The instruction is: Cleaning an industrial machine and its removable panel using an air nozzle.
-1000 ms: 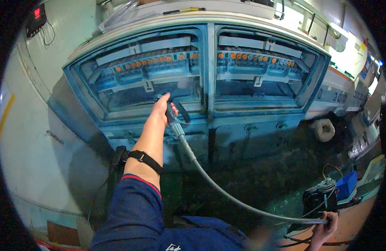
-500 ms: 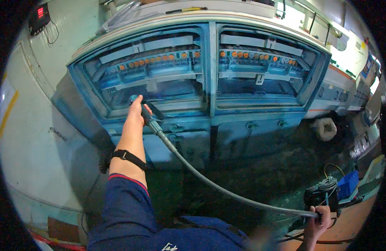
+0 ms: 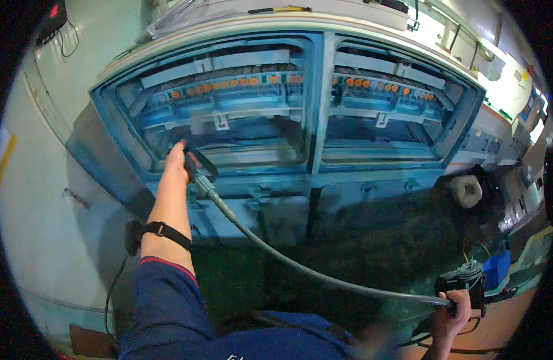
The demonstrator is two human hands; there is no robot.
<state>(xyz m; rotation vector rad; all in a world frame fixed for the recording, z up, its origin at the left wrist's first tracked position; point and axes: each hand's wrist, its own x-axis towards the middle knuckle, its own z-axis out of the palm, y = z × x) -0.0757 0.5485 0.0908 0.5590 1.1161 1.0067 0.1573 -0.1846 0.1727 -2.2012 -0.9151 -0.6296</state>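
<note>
Blue at the sleeve (image 3: 168,294), grips a dark handle (image 3: 192,171) in the left hand (image 3: 177,162) and curls right hand (image 3: 459,309) fingers round its grey hose (image 3: 372,291), facing a blue cabinet (image 3: 322,102).

The hose (image 3: 300,268) looks like smooth, slightly shiny plastic. The sleeve (image 3: 168,294) and arm strap (image 3: 176,234) look like dull cloth. The cabinet frame (image 3: 319,108) at twelve o'clock looks like painted metal; the box (image 3: 497,269) at four o'clock, plastic.
</note>
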